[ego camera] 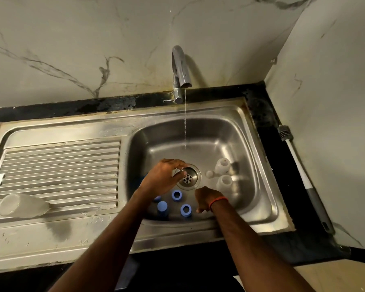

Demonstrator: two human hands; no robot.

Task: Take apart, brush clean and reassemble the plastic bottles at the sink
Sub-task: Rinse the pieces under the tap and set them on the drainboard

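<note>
Head view: my left hand (162, 175) pinches a small clear piece (178, 171) over the drain (189, 179); my right hand (207, 199) I cannot tell. Blue rings (176, 194) lie near, one bottle (23, 205) far left. Parts look separated, I judge; next, fetch the brush (303, 178) at right.

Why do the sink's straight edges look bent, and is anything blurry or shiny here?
Head view: the wide-angle lens bows the sink rim and counter edge. Head view: dim warm light, pale glare on the draining board. Head view: the clear bottles right of the drain look smeared; the tap is sharp.
</note>
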